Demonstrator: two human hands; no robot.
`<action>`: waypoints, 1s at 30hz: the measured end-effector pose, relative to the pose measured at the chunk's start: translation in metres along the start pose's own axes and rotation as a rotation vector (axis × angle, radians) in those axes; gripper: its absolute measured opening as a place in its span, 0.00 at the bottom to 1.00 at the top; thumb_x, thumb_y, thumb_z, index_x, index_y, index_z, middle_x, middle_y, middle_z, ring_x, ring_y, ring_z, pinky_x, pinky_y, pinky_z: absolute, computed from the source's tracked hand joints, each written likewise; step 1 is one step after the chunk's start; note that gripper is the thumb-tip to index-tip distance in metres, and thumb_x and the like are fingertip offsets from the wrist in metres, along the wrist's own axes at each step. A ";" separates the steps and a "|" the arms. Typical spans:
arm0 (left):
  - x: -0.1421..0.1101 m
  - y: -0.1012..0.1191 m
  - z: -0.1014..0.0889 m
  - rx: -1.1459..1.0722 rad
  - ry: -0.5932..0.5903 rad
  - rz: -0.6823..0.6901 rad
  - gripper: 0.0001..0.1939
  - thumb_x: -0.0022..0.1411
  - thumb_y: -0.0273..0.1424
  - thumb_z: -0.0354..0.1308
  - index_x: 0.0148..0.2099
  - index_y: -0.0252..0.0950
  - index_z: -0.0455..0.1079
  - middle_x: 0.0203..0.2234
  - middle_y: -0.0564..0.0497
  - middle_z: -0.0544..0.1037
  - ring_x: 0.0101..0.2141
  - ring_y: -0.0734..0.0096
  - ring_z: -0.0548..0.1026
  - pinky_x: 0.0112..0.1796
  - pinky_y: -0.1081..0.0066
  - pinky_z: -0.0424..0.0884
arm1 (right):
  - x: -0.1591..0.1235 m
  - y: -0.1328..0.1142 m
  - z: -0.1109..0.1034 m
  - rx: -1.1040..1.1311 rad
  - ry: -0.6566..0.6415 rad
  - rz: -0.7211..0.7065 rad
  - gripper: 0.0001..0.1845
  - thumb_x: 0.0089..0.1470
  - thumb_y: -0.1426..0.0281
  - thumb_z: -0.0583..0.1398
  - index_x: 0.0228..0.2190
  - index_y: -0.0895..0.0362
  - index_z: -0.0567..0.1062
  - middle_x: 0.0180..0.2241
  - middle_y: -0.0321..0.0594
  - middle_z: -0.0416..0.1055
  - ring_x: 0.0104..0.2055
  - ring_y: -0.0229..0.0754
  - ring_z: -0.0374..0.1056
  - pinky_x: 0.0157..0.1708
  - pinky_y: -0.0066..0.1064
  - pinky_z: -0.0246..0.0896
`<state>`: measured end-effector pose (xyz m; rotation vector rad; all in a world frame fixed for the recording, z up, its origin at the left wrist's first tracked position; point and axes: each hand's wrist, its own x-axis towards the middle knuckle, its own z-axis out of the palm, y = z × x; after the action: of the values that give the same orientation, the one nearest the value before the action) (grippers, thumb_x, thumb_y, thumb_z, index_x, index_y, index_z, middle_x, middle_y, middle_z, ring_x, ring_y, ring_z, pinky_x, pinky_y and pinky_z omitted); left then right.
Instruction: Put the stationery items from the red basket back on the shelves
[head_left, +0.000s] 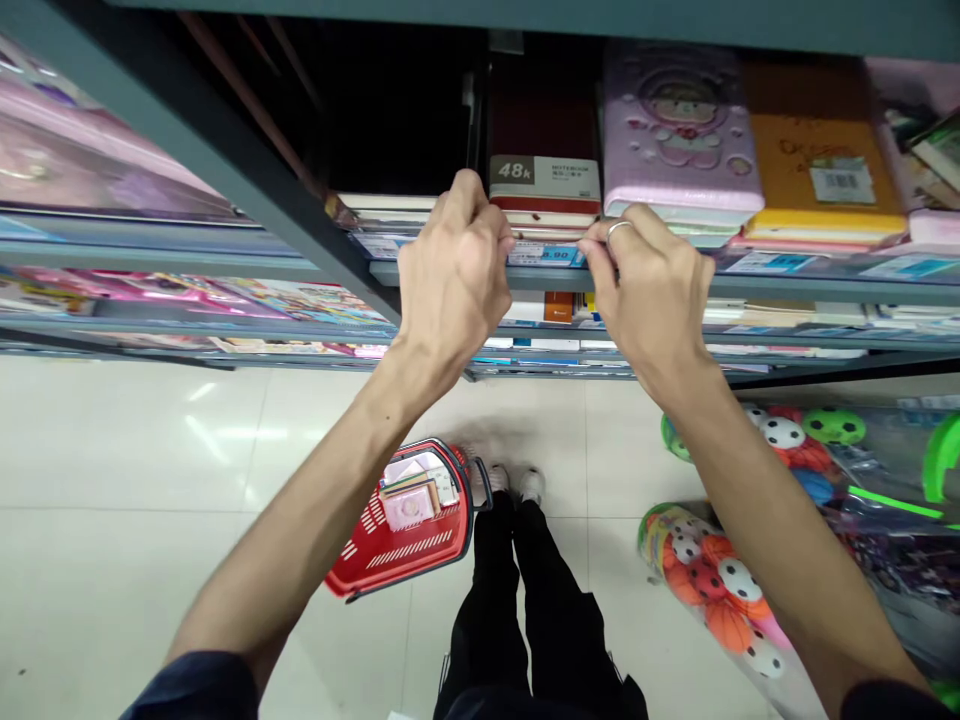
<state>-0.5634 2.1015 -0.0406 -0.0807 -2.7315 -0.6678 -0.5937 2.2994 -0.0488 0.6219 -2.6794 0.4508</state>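
Note:
A stack of dark red notebooks (545, 130) lies on the shelf, the top one banded with a grey-and-white "48k" label. My left hand (455, 265) is closed at the stack's front left corner, its fingertips hidden behind the knuckles. At the front right corner, my right hand (651, 285), with a ring on one finger, pinches the edge of a low notebook in the same stack between thumb and fingers. Just under the stack's front edge, a blue-and-white price tag (551, 254) shows between my hands. A puffy lilac notebook (682, 140) lies right of the stack.
Orange-brown notebooks (821, 170) sit farther right. A grey upright (247, 170) divides the shelves on the left. On the floor stands a red shopping basket (420, 550) holding several notebooks, left of my feet. Transparent packs of toy balls (712, 590) stand at the right.

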 end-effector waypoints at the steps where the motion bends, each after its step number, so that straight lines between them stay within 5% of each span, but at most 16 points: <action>1: 0.000 0.000 -0.001 -0.003 -0.016 -0.018 0.08 0.76 0.31 0.55 0.47 0.36 0.75 0.55 0.39 0.71 0.57 0.46 0.74 0.51 0.54 0.76 | 0.000 -0.001 -0.001 -0.006 -0.014 0.009 0.20 0.78 0.62 0.51 0.49 0.58 0.80 0.51 0.48 0.78 0.46 0.47 0.76 0.42 0.37 0.66; 7: 0.000 -0.003 0.003 -0.015 0.003 -0.048 0.05 0.70 0.28 0.59 0.43 0.45 0.75 0.56 0.41 0.72 0.58 0.43 0.71 0.49 0.50 0.78 | 0.000 -0.001 0.005 -0.061 -0.011 -0.007 0.23 0.79 0.62 0.49 0.51 0.60 0.80 0.52 0.46 0.78 0.40 0.40 0.75 0.37 0.31 0.61; 12: 0.006 0.006 -0.001 0.010 0.007 -0.062 0.03 0.72 0.26 0.60 0.43 0.38 0.74 0.54 0.38 0.71 0.58 0.43 0.70 0.53 0.47 0.77 | 0.001 0.003 0.008 0.041 0.099 -0.096 0.24 0.79 0.62 0.48 0.47 0.60 0.81 0.49 0.45 0.77 0.39 0.39 0.75 0.38 0.30 0.66; 15: -0.022 -0.003 0.003 -0.014 0.149 0.048 0.08 0.77 0.33 0.57 0.46 0.38 0.77 0.49 0.40 0.73 0.51 0.52 0.75 0.49 0.55 0.77 | -0.025 -0.005 0.003 0.180 0.188 -0.110 0.24 0.78 0.55 0.52 0.55 0.59 0.78 0.43 0.44 0.77 0.37 0.38 0.74 0.39 0.31 0.69; 18: -0.110 -0.041 0.032 -0.101 0.270 -0.017 0.13 0.79 0.38 0.55 0.48 0.39 0.79 0.41 0.44 0.76 0.44 0.61 0.77 0.47 0.63 0.75 | -0.105 -0.017 0.020 0.366 0.135 -0.015 0.20 0.74 0.59 0.59 0.60 0.56 0.77 0.34 0.39 0.75 0.33 0.37 0.71 0.41 0.32 0.71; 20: -0.199 -0.076 0.064 -0.065 0.018 -0.406 0.16 0.79 0.38 0.52 0.50 0.35 0.77 0.44 0.41 0.79 0.45 0.61 0.78 0.48 0.64 0.75 | -0.187 -0.024 0.047 0.521 -0.145 0.146 0.21 0.74 0.60 0.57 0.61 0.55 0.76 0.35 0.40 0.77 0.31 0.38 0.71 0.40 0.32 0.72; 21: -0.247 -0.094 0.080 -0.029 -0.244 -0.605 0.16 0.80 0.37 0.49 0.55 0.35 0.76 0.51 0.39 0.79 0.49 0.61 0.78 0.51 0.64 0.74 | -0.233 -0.026 0.064 0.555 -0.365 0.257 0.23 0.74 0.59 0.56 0.63 0.56 0.75 0.38 0.43 0.79 0.34 0.41 0.74 0.42 0.34 0.74; 23: -0.340 -0.125 0.110 -0.008 -0.484 -0.795 0.12 0.76 0.33 0.56 0.52 0.32 0.77 0.49 0.36 0.81 0.45 0.58 0.81 0.47 0.63 0.76 | -0.326 -0.029 0.095 0.527 -0.805 0.432 0.26 0.73 0.58 0.55 0.63 0.58 0.75 0.43 0.48 0.81 0.44 0.48 0.78 0.51 0.39 0.74; 24: -0.382 -0.139 0.123 0.003 -0.576 -0.875 0.10 0.74 0.32 0.58 0.49 0.32 0.78 0.46 0.37 0.82 0.43 0.57 0.82 0.44 0.64 0.76 | -0.370 -0.029 0.109 0.509 -0.919 0.468 0.26 0.71 0.59 0.55 0.60 0.61 0.77 0.42 0.50 0.82 0.47 0.51 0.80 0.53 0.42 0.74; 27: -0.477 -0.177 0.159 0.029 -0.787 -1.053 0.11 0.73 0.36 0.62 0.46 0.32 0.77 0.38 0.43 0.82 0.39 0.62 0.81 0.42 0.64 0.77 | -0.475 -0.029 0.138 0.421 -1.094 0.550 0.27 0.69 0.62 0.52 0.57 0.65 0.78 0.52 0.59 0.81 0.56 0.58 0.78 0.59 0.48 0.72; 30: -0.536 -0.219 0.206 0.058 -0.914 -1.139 0.17 0.74 0.42 0.61 0.50 0.31 0.76 0.42 0.46 0.81 0.42 0.63 0.81 0.47 0.59 0.78 | -0.536 -0.027 0.164 0.325 -1.194 0.599 0.32 0.67 0.61 0.53 0.61 0.71 0.74 0.65 0.65 0.70 0.70 0.63 0.65 0.70 0.54 0.59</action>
<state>-0.1477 2.0134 -0.4836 1.6583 -3.4686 -0.9605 -0.1728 2.4067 -0.4047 0.1036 -4.0030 0.8906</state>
